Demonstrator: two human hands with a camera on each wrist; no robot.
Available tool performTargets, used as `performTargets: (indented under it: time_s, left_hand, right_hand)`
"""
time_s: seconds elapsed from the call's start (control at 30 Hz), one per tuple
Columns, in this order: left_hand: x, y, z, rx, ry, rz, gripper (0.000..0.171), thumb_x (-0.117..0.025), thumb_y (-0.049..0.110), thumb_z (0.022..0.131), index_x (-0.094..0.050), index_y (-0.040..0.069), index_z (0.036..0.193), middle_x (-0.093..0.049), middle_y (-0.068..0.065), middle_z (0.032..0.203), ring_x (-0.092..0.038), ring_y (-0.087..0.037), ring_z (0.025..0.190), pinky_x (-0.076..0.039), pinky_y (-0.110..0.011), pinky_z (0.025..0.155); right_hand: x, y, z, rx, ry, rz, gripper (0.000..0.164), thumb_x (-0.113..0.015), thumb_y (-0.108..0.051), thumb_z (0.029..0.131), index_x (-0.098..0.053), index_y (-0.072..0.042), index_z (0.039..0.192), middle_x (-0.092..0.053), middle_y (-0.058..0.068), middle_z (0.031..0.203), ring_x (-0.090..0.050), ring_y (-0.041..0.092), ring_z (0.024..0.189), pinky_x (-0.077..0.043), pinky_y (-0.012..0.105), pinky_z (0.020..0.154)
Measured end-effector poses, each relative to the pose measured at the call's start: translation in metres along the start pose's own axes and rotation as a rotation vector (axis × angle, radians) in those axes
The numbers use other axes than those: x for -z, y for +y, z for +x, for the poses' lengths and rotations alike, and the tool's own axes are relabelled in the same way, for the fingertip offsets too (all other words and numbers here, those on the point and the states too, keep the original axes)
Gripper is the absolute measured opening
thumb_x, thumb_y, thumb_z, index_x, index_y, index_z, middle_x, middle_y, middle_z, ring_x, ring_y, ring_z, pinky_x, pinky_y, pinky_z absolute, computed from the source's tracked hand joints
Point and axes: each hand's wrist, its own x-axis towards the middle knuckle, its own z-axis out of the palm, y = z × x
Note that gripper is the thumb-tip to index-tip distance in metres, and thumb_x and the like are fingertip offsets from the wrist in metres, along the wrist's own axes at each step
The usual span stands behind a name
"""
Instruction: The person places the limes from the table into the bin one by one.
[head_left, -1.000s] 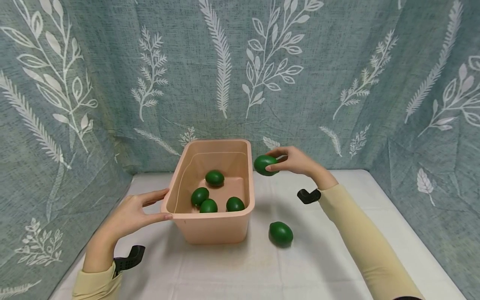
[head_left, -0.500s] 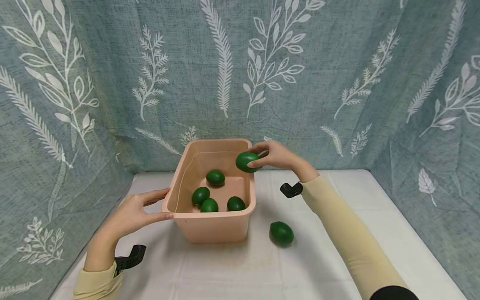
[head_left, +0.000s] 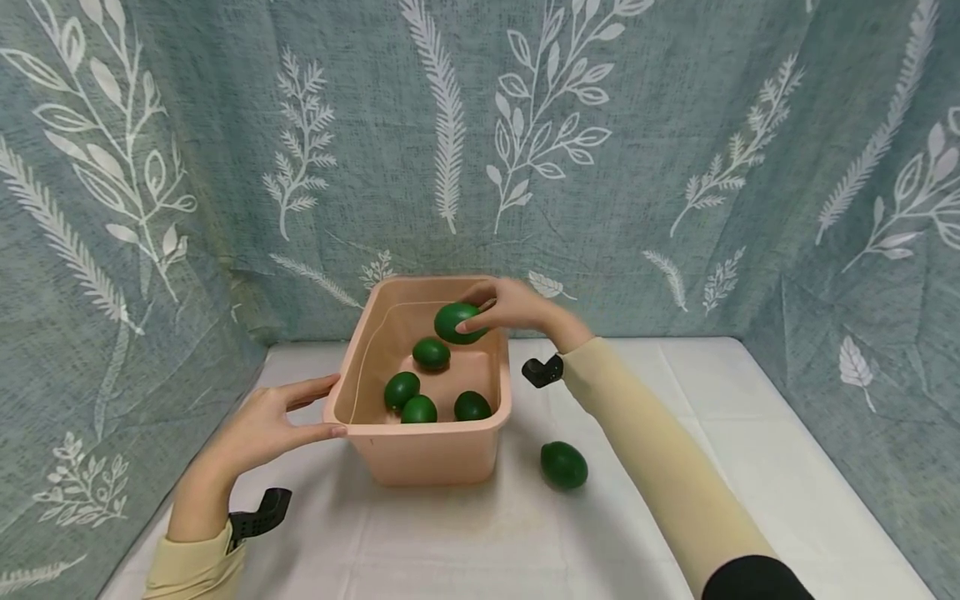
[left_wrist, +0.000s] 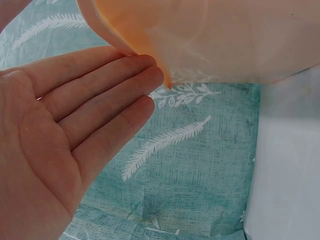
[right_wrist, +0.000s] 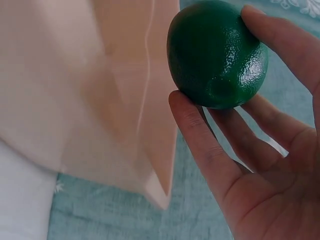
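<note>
A green lime [head_left: 456, 323] is pinched between the thumb and fingertips of my right hand [head_left: 517, 304], held over the back right part of a peach plastic bin [head_left: 431, 460]. The right wrist view shows this glossy lime [right_wrist: 215, 55] at the fingertips, beside the bin wall. My left hand [head_left: 258, 429] touches the bin's front left corner, thumb at the front rim and forefinger at the left side. In the left wrist view, its fingers [left_wrist: 107, 95] lie straight along the bin's edge. Several limes lie on the bin floor, one of them [head_left: 431, 354] towards the back.
Another lime [head_left: 564, 465] lies on the white tablecloth [head_left: 660, 433], right of the bin. Blue-green leaf-patterned fabric [head_left: 360, 142] hangs behind and along both sides. A black wrist mount [head_left: 542, 372] sits under the right wrist, near the bin's right rim.
My right hand has carried its lime leftward, from beside the bin's right rim to over the inside. The left hand stays at the corner; the bin and other limes have not visibly moved.
</note>
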Motion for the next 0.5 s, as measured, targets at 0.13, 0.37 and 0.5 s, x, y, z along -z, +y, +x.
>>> performTargets:
  time_s: [0.13,0.37,0.5]
  left_hand:
    - [0.0,0.0,0.001,-0.001,0.0,-0.005,0.071,-0.074,0.047,0.079,-0.052,0.014,0.138,-0.056,-0.006,0.136,-0.057,-0.037,0.118,-0.049,-0.055,0.09]
    - [0.0,0.0,0.001,-0.01,-0.005,-0.02,0.07,-0.074,0.045,0.08,-0.052,0.013,0.138,-0.055,-0.007,0.136,-0.056,-0.038,0.118,-0.048,-0.055,0.091]
    - [0.0,0.001,0.001,-0.01,-0.007,-0.015,0.071,-0.073,0.045,0.08,-0.051,0.013,0.138,-0.055,-0.009,0.136,-0.056,-0.038,0.119,-0.048,-0.056,0.091]
  right_hand:
    - [-0.006,-0.005,0.01,0.011,-0.012,0.028,0.054,-0.073,-0.034,0.083,-0.058,-0.015,0.131,-0.063,0.002,0.122,-0.062,0.015,0.105,-0.054,0.03,0.085]
    - [-0.015,-0.01,0.017,0.026,-0.006,0.115,0.048,-0.072,-0.025,0.085,-0.059,-0.01,0.129,-0.062,0.01,0.125,-0.063,0.021,0.108,-0.056,0.03,0.084]
    - [-0.012,-0.01,0.015,0.027,0.012,0.132,0.048,-0.071,-0.026,0.086,-0.059,-0.01,0.129,-0.061,0.011,0.127,-0.06,0.023,0.114,-0.054,0.032,0.089]
